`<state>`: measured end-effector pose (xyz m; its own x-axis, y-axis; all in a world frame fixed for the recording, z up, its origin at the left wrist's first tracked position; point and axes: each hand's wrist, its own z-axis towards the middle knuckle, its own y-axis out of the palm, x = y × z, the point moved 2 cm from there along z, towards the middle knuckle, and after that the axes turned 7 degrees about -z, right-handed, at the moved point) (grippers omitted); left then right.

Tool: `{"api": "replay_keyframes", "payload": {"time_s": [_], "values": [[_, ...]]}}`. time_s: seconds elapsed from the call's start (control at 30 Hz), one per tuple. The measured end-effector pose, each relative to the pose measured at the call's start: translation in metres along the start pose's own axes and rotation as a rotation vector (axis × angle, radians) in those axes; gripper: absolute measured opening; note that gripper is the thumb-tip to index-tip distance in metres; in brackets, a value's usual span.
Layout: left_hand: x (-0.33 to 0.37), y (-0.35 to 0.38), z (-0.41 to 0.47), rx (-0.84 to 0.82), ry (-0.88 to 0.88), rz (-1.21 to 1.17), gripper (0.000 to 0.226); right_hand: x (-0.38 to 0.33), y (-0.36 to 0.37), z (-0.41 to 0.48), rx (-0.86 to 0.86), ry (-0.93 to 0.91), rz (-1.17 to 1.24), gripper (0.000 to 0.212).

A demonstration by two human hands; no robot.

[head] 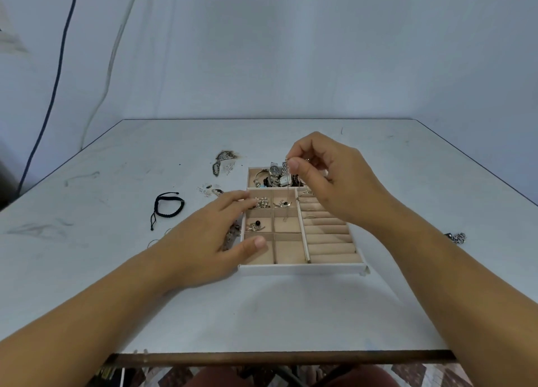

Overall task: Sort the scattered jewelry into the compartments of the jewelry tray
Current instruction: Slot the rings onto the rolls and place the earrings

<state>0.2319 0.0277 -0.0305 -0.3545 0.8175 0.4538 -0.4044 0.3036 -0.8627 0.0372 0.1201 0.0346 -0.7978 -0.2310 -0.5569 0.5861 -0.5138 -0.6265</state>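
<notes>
A white jewelry tray with beige compartments lies mid-table. My right hand hovers over it, pinching a thin silver chain that hangs down into the middle square compartment. My left hand rests flat on the tray's left edge, fingers apart, holding nothing. The back compartment holds watches and a bangle. Small earrings fill two of the square cells. A dark beaded piece lies by my left hand's fingers.
A black cord bracelet lies left of the tray. Patterned pieces and small silver bits sit behind the tray at left. A silver chain piece lies at the right. The table's front edge is near me.
</notes>
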Motion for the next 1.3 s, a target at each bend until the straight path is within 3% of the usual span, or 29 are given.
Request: {"api": "replay_keyframes", "payload": {"time_s": [0.37,0.7,0.93,1.07,1.3], "values": [[0.001,0.006,-0.005,0.07,-0.003,0.018,0.081,-0.022,0.007,0.019,0.017,-0.068,0.11,0.001],[0.002,0.005,-0.007,0.096,-0.005,-0.025,0.08,0.003,0.041,0.006,-0.126,0.042,0.191,0.006],[0.0,0.006,-0.006,0.078,-0.007,-0.027,0.08,0.014,0.052,-0.004,-0.29,0.087,-0.032,0.002],[0.0,0.005,-0.006,0.077,-0.009,-0.034,0.081,0.012,0.055,-0.001,-0.334,0.017,-0.205,0.005],[0.0,0.005,-0.005,0.07,-0.013,-0.028,0.084,0.013,0.058,-0.002,-0.392,-0.051,-0.404,0.026]]}}
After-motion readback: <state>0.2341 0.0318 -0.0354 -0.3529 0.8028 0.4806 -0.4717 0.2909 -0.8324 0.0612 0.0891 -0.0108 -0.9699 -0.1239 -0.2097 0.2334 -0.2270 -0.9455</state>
